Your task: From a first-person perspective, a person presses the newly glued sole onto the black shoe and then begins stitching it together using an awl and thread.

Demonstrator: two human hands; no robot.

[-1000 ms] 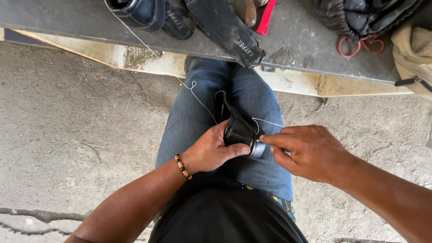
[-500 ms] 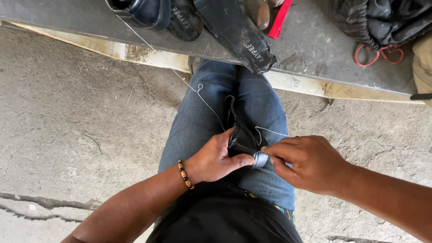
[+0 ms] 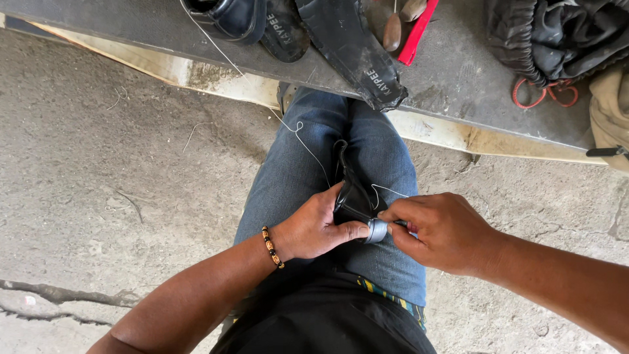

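Seated in blue jeans, a person's left hand (image 3: pixel 314 226) still clamps a black leather piece (image 3: pixel 350 196) on the lap; right-hand fingers (image 3: pixel 400 219), pinched narrow, have drawn white thread (image 3: pixel 308 147) closer beside a grey tool (image 3: pixel 377 231).

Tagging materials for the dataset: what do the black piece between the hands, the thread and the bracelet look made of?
Black folded piece, gripped by the left hand: probably leather or a synthetic, going by its dull sheen and soft creases.
Thin white thread: looks like stitching cord, fibre unclear.
Beaded bracelet: orange and dark glossy beads, wood or plastic.
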